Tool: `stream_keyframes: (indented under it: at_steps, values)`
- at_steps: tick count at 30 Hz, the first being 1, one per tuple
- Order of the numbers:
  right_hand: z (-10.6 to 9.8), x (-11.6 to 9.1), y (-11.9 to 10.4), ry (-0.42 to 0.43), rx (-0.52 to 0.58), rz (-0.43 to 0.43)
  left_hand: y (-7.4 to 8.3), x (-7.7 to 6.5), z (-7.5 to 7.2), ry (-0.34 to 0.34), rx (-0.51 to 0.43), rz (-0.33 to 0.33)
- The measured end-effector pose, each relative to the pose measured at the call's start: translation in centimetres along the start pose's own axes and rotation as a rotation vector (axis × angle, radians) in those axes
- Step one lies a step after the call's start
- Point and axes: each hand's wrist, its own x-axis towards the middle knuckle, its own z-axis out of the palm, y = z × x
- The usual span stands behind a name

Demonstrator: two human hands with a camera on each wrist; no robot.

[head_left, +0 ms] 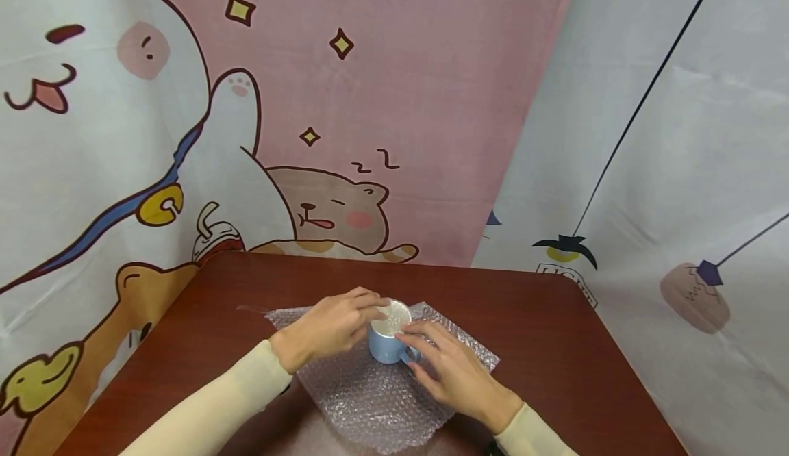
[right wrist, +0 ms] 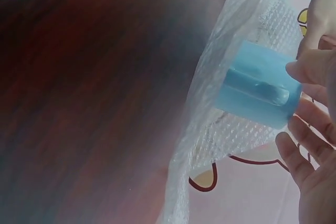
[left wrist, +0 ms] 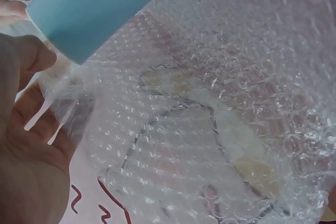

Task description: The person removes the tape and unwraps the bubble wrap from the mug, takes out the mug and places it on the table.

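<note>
A light blue mug point(head_left: 385, 350) with a white inside stands upright on a sheet of bubble wrap point(head_left: 379, 404). Its handle point(head_left: 411, 355) points toward my right hand point(head_left: 455, 372). That hand holds the mug on the handle side, with the thumb low by the handle and the fingers at the rim. From the left, my left hand point(head_left: 335, 322) reaches over the mug with loosely extended fingers, the tips right at the rim. In the left wrist view a thick digit point(left wrist: 37, 56) of the left hand overlaps the rim of the mug point(left wrist: 94, 14), the other fingers spread apart from it.
Under the bubble wrap is a dark red-brown table point(head_left: 530, 319), with the sheet running toward its near side. Behind the table hangs a cloth point(head_left: 444, 134) printed with cartoon animals. Pale sleeves cover both forearms.
</note>
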Motion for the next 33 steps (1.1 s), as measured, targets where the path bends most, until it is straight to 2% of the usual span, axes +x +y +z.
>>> stream_keyframes:
  at_steps: [6, 17, 26, 33]
  values:
    - [0.14, 0.08, 0.14, 0.008, -0.020, -0.031, 0.03, 0.24, 0.11, 0.020, 0.032, -0.022]
    - [0.02, 0.03, 0.18, 0.011, -0.048, -0.058, 0.01, 0.62, 0.21, 0.067, 0.025, -0.053]
    - [-0.14, 0.20, -0.04, 0.001, -0.049, -0.059, -0.18, 0.58, 0.05, 0.067, 0.041, -0.031]
    - [-0.26, 0.31, -0.24, -0.012, -0.049, -0.047, -0.28, 0.49, -0.05, 0.063, 0.033, -0.056]
